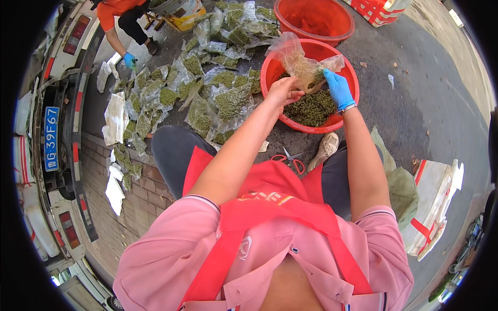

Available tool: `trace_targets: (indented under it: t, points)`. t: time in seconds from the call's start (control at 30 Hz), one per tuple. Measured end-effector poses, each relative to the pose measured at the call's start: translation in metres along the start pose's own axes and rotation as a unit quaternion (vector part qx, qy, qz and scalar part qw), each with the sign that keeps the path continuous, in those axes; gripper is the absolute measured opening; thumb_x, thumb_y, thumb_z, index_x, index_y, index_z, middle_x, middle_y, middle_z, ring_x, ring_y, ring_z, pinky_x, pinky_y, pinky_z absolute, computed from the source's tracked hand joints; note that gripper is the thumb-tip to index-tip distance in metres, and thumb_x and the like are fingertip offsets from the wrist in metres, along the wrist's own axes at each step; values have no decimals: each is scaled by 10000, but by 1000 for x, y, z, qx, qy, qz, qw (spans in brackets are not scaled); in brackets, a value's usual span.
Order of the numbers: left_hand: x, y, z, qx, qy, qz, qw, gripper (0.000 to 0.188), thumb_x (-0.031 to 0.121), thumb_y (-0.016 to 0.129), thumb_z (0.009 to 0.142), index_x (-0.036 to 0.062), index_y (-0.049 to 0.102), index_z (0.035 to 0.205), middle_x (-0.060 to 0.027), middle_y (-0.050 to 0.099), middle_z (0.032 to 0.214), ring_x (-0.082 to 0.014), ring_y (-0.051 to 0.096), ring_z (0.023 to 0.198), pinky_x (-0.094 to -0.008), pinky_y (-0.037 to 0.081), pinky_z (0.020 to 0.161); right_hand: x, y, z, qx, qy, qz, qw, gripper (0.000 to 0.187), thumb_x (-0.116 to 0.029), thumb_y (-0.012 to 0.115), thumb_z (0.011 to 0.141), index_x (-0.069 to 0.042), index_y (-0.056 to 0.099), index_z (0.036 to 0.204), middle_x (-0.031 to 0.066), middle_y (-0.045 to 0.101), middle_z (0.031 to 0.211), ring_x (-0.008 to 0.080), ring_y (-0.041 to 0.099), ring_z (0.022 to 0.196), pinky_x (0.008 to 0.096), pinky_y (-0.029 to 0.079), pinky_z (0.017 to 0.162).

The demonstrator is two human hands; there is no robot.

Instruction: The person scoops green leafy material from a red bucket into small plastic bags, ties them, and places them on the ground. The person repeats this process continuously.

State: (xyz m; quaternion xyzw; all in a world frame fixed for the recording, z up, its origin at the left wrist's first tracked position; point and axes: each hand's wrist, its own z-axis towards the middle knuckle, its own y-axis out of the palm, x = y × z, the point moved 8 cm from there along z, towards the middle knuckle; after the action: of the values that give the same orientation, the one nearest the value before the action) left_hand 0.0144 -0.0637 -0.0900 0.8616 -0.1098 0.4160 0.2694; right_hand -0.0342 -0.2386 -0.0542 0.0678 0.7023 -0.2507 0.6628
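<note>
A clear plastic bag (pixel 298 61) hangs over a red tub (pixel 353 78), opened out between my two hands. My bare left hand (pixel 284 94) pinches the bag's near left side. On my right hand (pixel 339 89) is a blue glove; its fingers close on the bag's right part, where a little green stuff shows inside. Below them, small green berries like peppercorns (pixel 311 110) cover the tub's bottom. Red-handled scissors (pixel 289 158) lie on the ground near my shoe, with their blades apart.
Many clear bags of green berries (pixel 232 102) are heaped on the left. A second red tub (pixel 314 23) stands behind mine. At the far left, a person's blue-gloved hand (pixel 129 59) reaches toward the heap. White foam boxes (pixel 433 199) sit right; a parked vehicle (pixel 65 135) stands left.
</note>
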Motion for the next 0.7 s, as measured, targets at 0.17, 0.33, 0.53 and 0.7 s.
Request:
trace_targets:
  t: [0.17, 0.33, 0.53, 0.7]
  points:
    - [6, 10, 7, -84, 44, -118, 989, 247, 279, 446, 892, 93, 507, 1042, -18, 610, 917, -111, 580, 740, -273, 470, 712, 6, 3, 0, -5, 41, 65, 997, 446, -389, 499, 871, 41, 616, 850, 86, 611, 705, 157, 550, 618, 276, 439, 594]
    - [27, 33, -7, -134, 98, -20, 986, 260, 306, 475, 876, 114, 515, 1046, -31, 592, 974, -121, 571, 806, -305, 464, 724, 9, 1, 3, -1, 53, 0, 999, 509, -443, 444, 878, 31, 618, 820, 136, 605, 675, 208, 572, 612, 318, 442, 601]
    - [50, 72, -10, 10, 434, 667, 606, 310, 302, 553, 824, 118, 544, 1073, -56, 583, 1047, -235, 536, 1002, -373, 433, 841, -9, 6, -5, -8, -7, -175, 985, 563, -465, 357, 896, 24, 612, 780, 212, 594, 706, 326, 580, 691, 393, 433, 661]
    - [42, 43, 11, -60, 424, 357, 830, 414, 301, 672, 712, 119, 568, 1069, -87, 574, 1067, -241, 540, 993, -370, 414, 883, 6, 14, 0, -91, 95, -131, 983, 590, -459, 309, 905, 33, 611, 786, 254, 589, 775, 396, 569, 778, 422, 425, 694]
